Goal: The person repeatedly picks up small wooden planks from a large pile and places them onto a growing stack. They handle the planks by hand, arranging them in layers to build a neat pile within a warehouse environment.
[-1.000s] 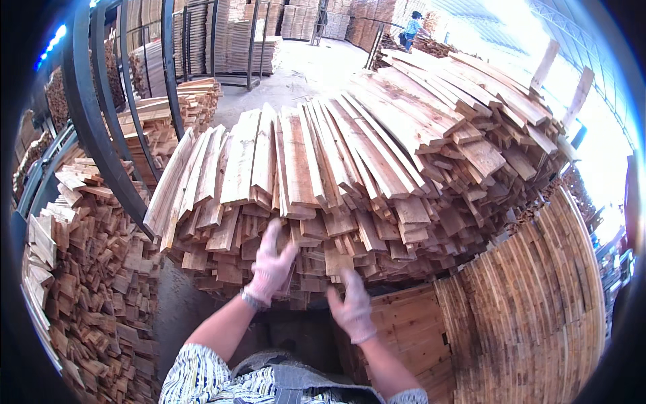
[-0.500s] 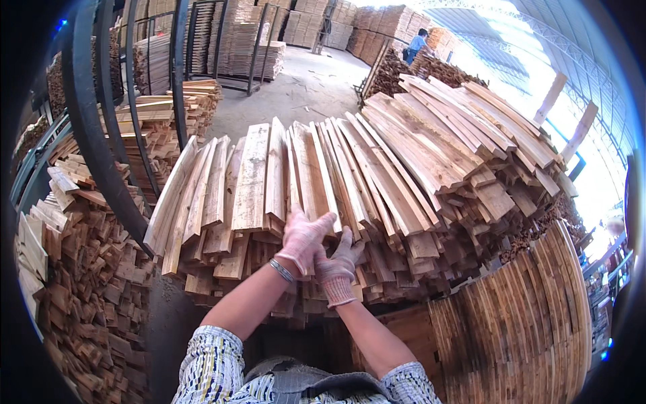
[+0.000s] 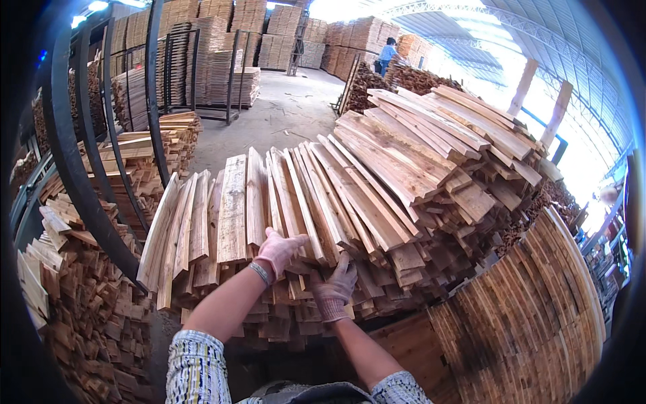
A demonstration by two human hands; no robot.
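My left hand (image 3: 278, 252), in a pale work glove with a bracelet at the wrist, rests on the near ends of the wooden boards (image 3: 232, 209), its thumb stretched to the right. Just right of it and lower, my right hand (image 3: 335, 289), also gloved, is against the board ends with its fingers pointing up and apart. Part of those fingers lies in shadow. The long, rough boards are laid side by side in a wide, layered stack whose near ends are uneven.
Black metal uprights (image 3: 64, 135) curve along the left, beside a pile of short wood offcuts (image 3: 94, 316). At the lower right stands a tight stack of slats (image 3: 525, 303). Beyond the concrete floor (image 3: 282, 101) are tall timber stacks (image 3: 356, 37) and a person in blue (image 3: 387, 54).
The view has shifted, so the boards appear lower and farther left. My hands, close together before, are now farther apart, the right one lower against the board ends.
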